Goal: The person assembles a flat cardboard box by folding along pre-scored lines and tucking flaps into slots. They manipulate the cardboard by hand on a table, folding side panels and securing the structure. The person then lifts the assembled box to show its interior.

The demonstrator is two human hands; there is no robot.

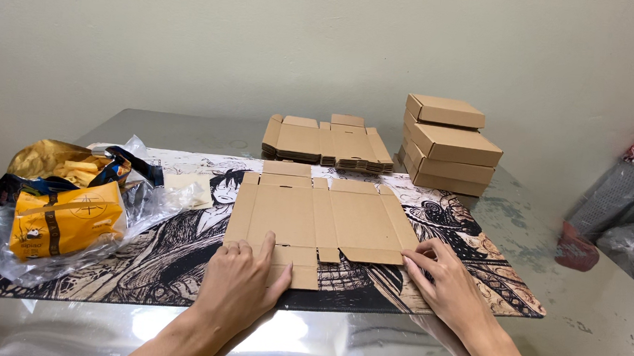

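Note:
A flat, unfolded brown cardboard box blank point(322, 215) lies on a black-and-white illustrated desk mat point(173, 257). My left hand point(241, 283) presses flat on the blank's near left flap, fingers spread. My right hand point(446, 281) rests on the mat at the blank's near right corner, its fingertips touching the edge of a flap. Neither hand grips anything.
A stack of flat box blanks point(328, 142) lies at the far middle of the metal table point(595, 312). Folded cardboard boxes point(451, 146) are piled at the far right. Yellow snack packets in clear plastic bags point(66, 207) sit at the left. Bags lie off the table's right side.

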